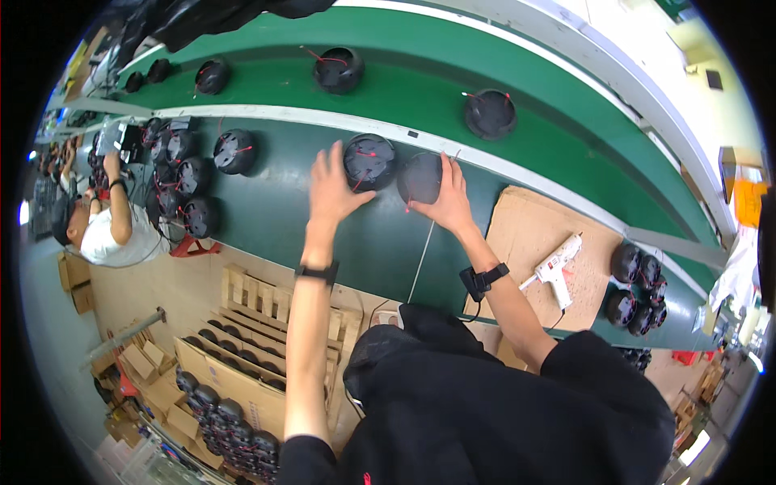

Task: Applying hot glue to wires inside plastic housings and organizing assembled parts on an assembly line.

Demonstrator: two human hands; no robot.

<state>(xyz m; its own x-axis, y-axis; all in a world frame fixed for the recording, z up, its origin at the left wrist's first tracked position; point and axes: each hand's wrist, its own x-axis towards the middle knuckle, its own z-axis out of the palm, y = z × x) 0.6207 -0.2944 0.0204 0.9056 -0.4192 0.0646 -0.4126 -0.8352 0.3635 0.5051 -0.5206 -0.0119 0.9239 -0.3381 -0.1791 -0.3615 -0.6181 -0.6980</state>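
My left hand (333, 191) reaches out over the dark green bench and touches a round black speaker part with red wires (369, 161), fingers spread on its left side. To its right, my right hand (448, 200) grips a second round black part (419, 178), dome side up, at the bench's far edge. Both wrists wear black bands. A thin white wire runs back from the held part toward me.
Green conveyor belt (566, 153) beyond carries more black parts (490, 113), (338, 69). White glue gun (555, 267) lies on a cardboard sheet (525, 242) at right. Black parts are clustered at right (636, 287) and left (182, 174). Another person (109, 222) works at left. Boxes of parts (226, 420) stand below.
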